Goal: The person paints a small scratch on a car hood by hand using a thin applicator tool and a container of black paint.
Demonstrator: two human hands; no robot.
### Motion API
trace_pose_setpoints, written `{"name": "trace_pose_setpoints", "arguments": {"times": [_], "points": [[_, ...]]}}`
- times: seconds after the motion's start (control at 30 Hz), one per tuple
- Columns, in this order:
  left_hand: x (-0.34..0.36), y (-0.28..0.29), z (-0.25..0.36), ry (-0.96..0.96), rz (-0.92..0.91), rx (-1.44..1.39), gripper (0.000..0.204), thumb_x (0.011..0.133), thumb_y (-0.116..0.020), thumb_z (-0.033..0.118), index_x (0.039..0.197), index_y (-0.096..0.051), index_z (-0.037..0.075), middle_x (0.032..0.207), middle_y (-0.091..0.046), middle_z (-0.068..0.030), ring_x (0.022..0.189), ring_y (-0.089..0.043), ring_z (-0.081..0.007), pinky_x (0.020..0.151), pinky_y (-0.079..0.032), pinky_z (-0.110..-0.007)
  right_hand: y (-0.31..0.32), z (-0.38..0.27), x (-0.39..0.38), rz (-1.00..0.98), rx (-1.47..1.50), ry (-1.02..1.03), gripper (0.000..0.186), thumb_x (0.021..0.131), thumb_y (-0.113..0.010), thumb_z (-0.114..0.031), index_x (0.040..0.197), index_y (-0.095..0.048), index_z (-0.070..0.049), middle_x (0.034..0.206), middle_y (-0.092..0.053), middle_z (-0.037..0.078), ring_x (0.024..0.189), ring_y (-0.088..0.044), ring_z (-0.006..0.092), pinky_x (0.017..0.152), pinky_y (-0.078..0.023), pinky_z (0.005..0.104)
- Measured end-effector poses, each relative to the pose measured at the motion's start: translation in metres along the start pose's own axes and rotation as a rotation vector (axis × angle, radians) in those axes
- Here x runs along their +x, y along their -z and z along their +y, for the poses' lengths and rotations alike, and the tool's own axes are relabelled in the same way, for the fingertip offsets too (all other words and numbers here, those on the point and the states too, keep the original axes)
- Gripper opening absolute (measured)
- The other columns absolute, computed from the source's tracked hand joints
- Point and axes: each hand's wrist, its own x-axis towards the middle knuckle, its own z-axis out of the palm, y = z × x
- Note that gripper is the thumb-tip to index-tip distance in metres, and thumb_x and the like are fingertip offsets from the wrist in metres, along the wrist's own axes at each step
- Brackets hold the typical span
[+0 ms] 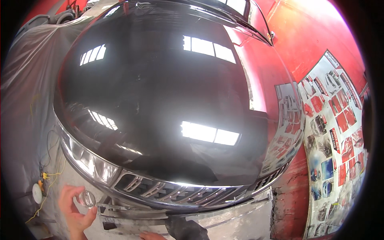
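My left hand point(71, 209) is at the lower left, pinching a small round, clear and shiny piece point(85, 199) between thumb and fingers. Whether that piece is a lid or a small jar I cannot make out. In front of me stands a glossy black car hood point(160, 92), with window light mirrored in it. The held piece is just below the car's headlight point(90, 162), apart from it. At the bottom edge only a small part of my right hand point(152, 236) shows, its grip hidden. Beside it is a dark, soft-looking shape point(186, 229).
The chrome-slatted grille point(176, 193) runs along the car's front. On the left hangs a translucent plastic sheet point(28, 92), with a white disc point(37, 193) and a yellow cord point(45, 200) near its foot. A picture-covered banner point(336, 148) lines the red wall point(316, 44).
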Motion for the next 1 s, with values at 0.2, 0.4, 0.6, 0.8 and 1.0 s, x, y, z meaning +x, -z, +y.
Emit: {"name": "trace_pose_setpoints", "arguments": {"times": [0.2, 0.4, 0.6, 0.8, 1.0], "points": [[-0.052, 0.03, -0.011, 0.166, -0.006, 0.051, 0.061, 0.073, -0.08, 0.045, 0.112, -0.065, -0.001, 0.094, -0.054, -0.0073, 0.082, -0.05, -0.0181, 0.073, -0.039, -0.031, 0.01, -0.014, -0.006, 0.024, -0.019, 0.046, 0.023, 0.096, -0.057, -0.017, 0.113, -0.069, -0.008, 0.112, -0.069, 0.02, 0.101, -0.065, 0.0417, 0.088, -0.051, 0.051], [-0.07, 0.039, -0.015, 0.174, -0.042, 0.052, 0.055, 0.07, -0.082, 0.033, 0.112, -0.066, 0.001, 0.091, -0.055, -0.0069, 0.077, -0.05, -0.0171, 0.067, -0.039, -0.029, 0.014, -0.012, -0.007, 0.084, -0.088, 0.199, 0.018, 0.095, -0.059, -0.015, 0.109, -0.067, -0.008, 0.102, -0.068, 0.02, 0.092, -0.064, 0.0415, 0.082, -0.052, 0.0497], [-0.059, 0.034, 0.005, 0.08, -0.107, -0.055, 0.052, 0.064, -0.084, 0.019, 0.111, -0.068, 0.003, 0.092, -0.061, -0.0073, 0.073, -0.055, -0.0177, 0.062, -0.044, -0.03, 0.054, -0.06, -0.017, 0.203, 0.041, 0.37, 0.009, 0.097, -0.063, -0.009, 0.099, -0.064, 0.0, 0.09, -0.063, 0.013, 0.085, -0.064, 0.0315, 0.076, -0.053, 0.0403], [-0.054, 0.031, 0.052, 0.108, -0.158, -0.191, 0.051, 0.065, -0.086, 0.01, 0.113, -0.07, 0.003, 0.096, -0.065, -0.0087, 0.076, -0.062, -0.017, 0.064, -0.051, -0.028, 0.116, -0.166, -0.063, 0.766, 0.29, 0.461, 0.01, 0.095, -0.062, 0.005, 0.089, -0.067, -0.001, 0.092, -0.067, 0.009, 0.085, -0.065, 0.0176, 0.074, -0.053, 0.0303], [-0.053, 0.032, 0.101, 0.06, -0.178, -0.325, 0.05, 0.07, -0.087, 0.012, 0.117, -0.07, 0.005, 0.098, -0.065, -0.009, 0.079, -0.065, -0.0182, 0.067, -0.054, -0.029, 0.142, -0.259, -0.125, 0.984, 0.102, 0.662, 0.005, 0.092, -0.068, 0.004, 0.096, -0.07, 0.003, 0.092, -0.067, 0.013, 0.077, -0.065, 0.0203, 0.069, -0.053, 0.0305]]}}
